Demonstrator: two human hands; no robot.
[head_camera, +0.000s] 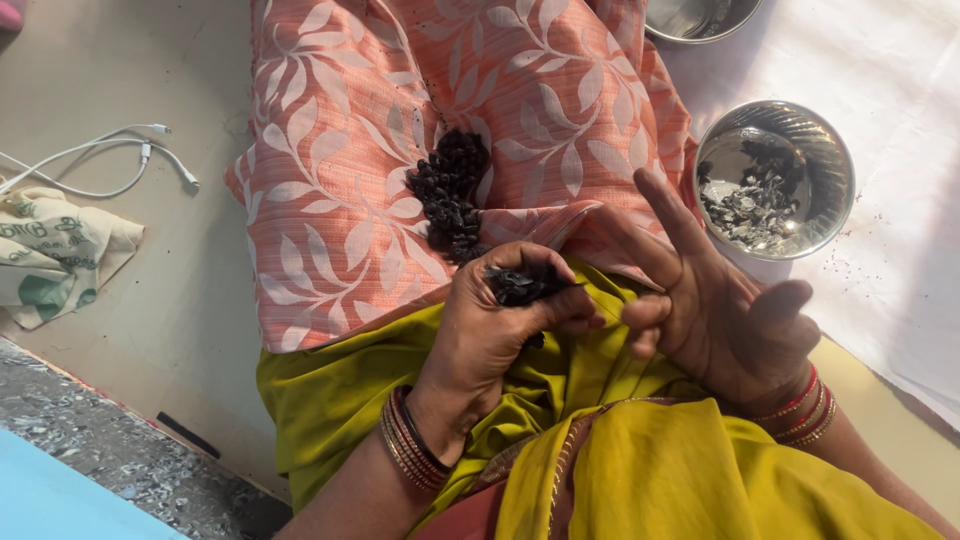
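My left hand (495, 325) is curled around a clump of small dark dried pods (520, 285), thumb pressing on them. My right hand (715, 300) is beside it with palm up and fingers spread, its forefinger and thumb pinching at the edge of the clump near the left thumb. A larger heap of the same dark pods (450, 190) lies in a fold of the orange leaf-patterned cloth (340, 150) on my lap, just above my left hand. Bangles circle both wrists.
A steel bowl (835, 165) with dark husk bits stands at the right on a white sheet (900, 60). Another steel bowl's rim (700, 20) shows at the top. A white cable (110, 160) and a folded cloth bag (55, 255) lie on the floor at left.
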